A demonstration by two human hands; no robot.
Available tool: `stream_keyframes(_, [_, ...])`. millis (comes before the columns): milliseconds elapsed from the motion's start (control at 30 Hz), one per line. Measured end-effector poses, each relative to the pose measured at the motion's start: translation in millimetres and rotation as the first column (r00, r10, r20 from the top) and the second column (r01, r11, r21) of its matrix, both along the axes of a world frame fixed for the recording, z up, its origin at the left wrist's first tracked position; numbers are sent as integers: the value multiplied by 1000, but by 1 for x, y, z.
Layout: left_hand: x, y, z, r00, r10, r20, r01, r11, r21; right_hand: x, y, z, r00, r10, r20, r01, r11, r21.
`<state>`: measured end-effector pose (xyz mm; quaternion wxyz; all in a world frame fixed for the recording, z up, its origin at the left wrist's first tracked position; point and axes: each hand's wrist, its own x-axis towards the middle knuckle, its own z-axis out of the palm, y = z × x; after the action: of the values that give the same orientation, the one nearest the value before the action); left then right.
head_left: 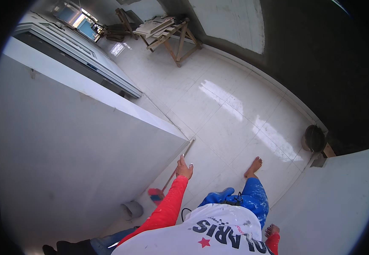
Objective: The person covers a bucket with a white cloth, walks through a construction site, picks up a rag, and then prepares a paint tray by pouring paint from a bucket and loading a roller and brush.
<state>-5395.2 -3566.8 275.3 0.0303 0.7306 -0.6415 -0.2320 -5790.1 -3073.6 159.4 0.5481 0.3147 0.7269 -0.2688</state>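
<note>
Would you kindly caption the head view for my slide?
Open left hand near a red-and-blue broom, above pale floor tiles.

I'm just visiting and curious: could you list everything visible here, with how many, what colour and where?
Broom: one, red-and-blue head, beside the left wall
Left bucket: one, grey, beside the left wall
Right bucket: one, dark, by the right wall
Trestle: one, brown, top centre
Boards: several, pale, on the trestle
Door frame: one, grey-white, upper left
Left wall: one, grey, left
Floor: one, white tiles, centre
Another person's legs, apparently: count unclear, blue, bottom left
Shirt: one, white, bottom
Shorts: one pair, blue, lower centre
Left fingers: several, whitened tips, over the broom handle, grip unclear
Right fingers: count unclear, beside red sleeve, lower right
</note>
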Motion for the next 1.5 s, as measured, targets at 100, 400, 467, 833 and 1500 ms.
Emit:
stream_keyframes(100, [-58, -36, 15, 994, 110, 19, -111, 989, 96, -109, -129, -4, 979, 183, -92, -187, 982, -38])
stream_keyframes(400, [-148, -140, -9, 907, 396, 143, -420, 867, 267, -390, -528, 121, 781, -61, -621, -417, 690, -592])
stream_keyframes(467, [-189, -212, -15, 909, 381, 170, -417, 843, 339, -420, -556, 125, 771, -91, -631, -400, 701, -590])
stream_keyframes(833, [-438, -537, -59, 967, -112, -231, 101, 993, -59, -422, -466, 93, 892, -2, -453, 15, 1000, 25])
stream_keyframes(1500, [-523, -509, 106, 834, -538, -120, 472, 809, -349, -484, -436, 178, 585, -91, -806, 42, 996, -81])
